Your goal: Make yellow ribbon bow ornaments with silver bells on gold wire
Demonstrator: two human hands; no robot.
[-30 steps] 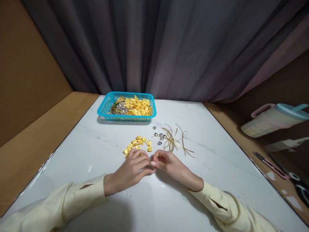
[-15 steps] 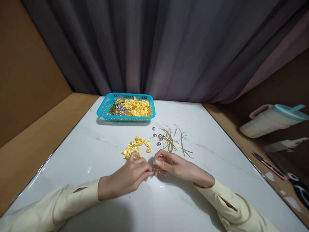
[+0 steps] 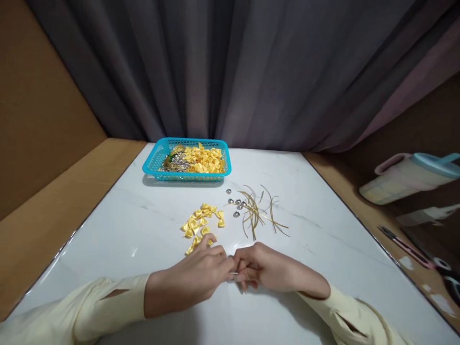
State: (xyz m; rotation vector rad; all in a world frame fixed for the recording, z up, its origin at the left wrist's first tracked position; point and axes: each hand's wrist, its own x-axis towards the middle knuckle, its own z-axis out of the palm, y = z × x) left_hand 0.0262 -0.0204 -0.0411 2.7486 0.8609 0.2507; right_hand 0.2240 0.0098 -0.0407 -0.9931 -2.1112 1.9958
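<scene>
My left hand [image 3: 204,270] and my right hand [image 3: 266,266] meet fingertip to fingertip low over the white table. Both are closed in a pinch. A thin, pale, shiny sliver [image 3: 234,273] shows between the fingertips; its kind is too small to tell. Just beyond my left hand lies a loose group of yellow satin bows [image 3: 194,224]. Farther out from my right hand are several gold wire ties [image 3: 254,211], spread in a tangle. Several small silver metal pieces [image 3: 236,214] lie at the left edge of the ties.
A blue plastic basket [image 3: 187,178] at the back holds more yellow bows, silver pieces and a bundle of gold ties. On the right-hand ledge are a lidded tumbler [image 3: 398,179], a white bottle [image 3: 417,217] and pink-handled snips [image 3: 409,249]. A grey curtain [image 3: 251,72] hangs behind.
Both hands have come nearer to me, and their fingertips now touch where there was a small gap. More of the bows and ties shows beyond them.
</scene>
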